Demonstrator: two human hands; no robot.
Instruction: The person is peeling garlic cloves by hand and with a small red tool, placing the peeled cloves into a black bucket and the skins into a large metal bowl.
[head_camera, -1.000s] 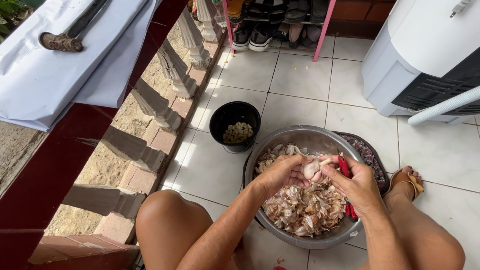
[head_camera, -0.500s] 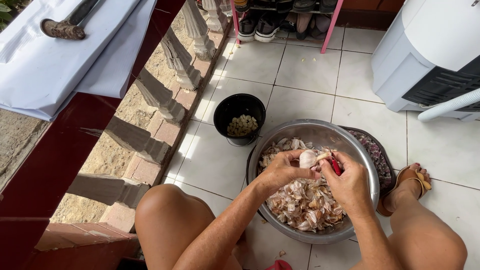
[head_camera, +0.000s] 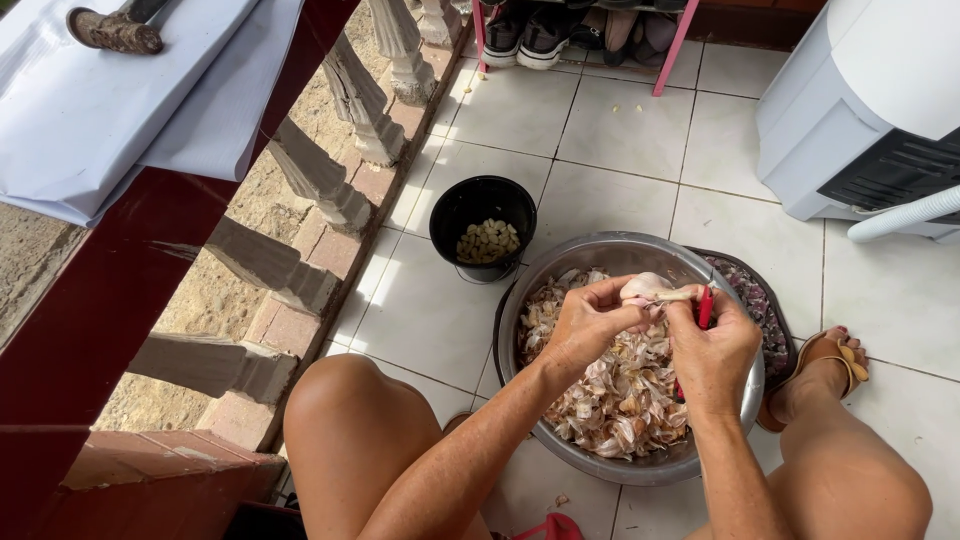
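Observation:
My left hand (head_camera: 590, 322) grips a pale garlic bulb (head_camera: 645, 287) over a large steel bowl (head_camera: 560, 262) that holds a heap of papery garlic skins (head_camera: 620, 395). My right hand (head_camera: 712, 345) is closed around a red-handled knife (head_camera: 704, 306) and its thumb touches the bulb's stem side. Both hands meet above the bowl's middle. A small black bucket (head_camera: 470, 205) with peeled cloves (head_camera: 488, 241) stands on the floor just beyond the bowl, to the left.
A dark tray (head_camera: 768, 320) of purple bits sits under the bowl's right side. A white appliance (head_camera: 850, 110) stands at the right, a stone balustrade (head_camera: 340, 130) at the left, a shoe rack (head_camera: 570, 30) at the back. My bare knees flank the bowl.
Both hands lifted from the skins and came together higher over the bowl, now holding a garlic bulb between them with the knife against it.

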